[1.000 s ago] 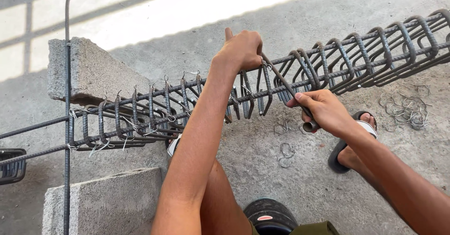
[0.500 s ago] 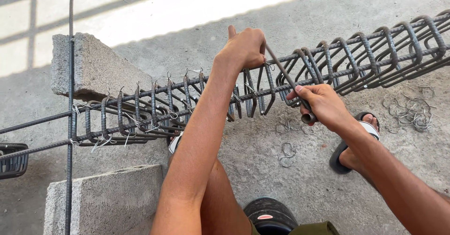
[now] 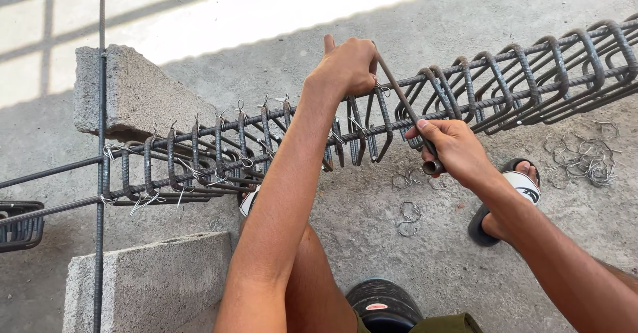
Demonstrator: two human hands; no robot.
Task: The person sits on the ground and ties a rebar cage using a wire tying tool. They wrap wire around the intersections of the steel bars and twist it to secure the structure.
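A long rebar cage [image 3: 505, 84] of dark steel bars and closely spaced stirrups runs from lower left to upper right. My left hand [image 3: 347, 65] is closed over the top bar of the cage, thumb up, at a stirrup. My right hand [image 3: 450, 148] grips a thin metal hook tool [image 3: 405, 107] by its handle; the tool's shaft slants up to the joint under my left hand. Thin wire ties stick out at the stirrups on the left part of the cage [image 3: 193, 167].
The cage lies across two grey concrete blocks, one behind [image 3: 133, 94] and one in front [image 3: 159, 280]. A single upright rebar [image 3: 101, 140] stands at left. Loose wire loops [image 3: 585, 157] lie on the concrete floor. My sandalled foot [image 3: 512, 193] is below the cage.
The hook tool's shaft has shifted slightly in my right hand at the joint; my left hand stays on the top bar. The view has drifted a little.
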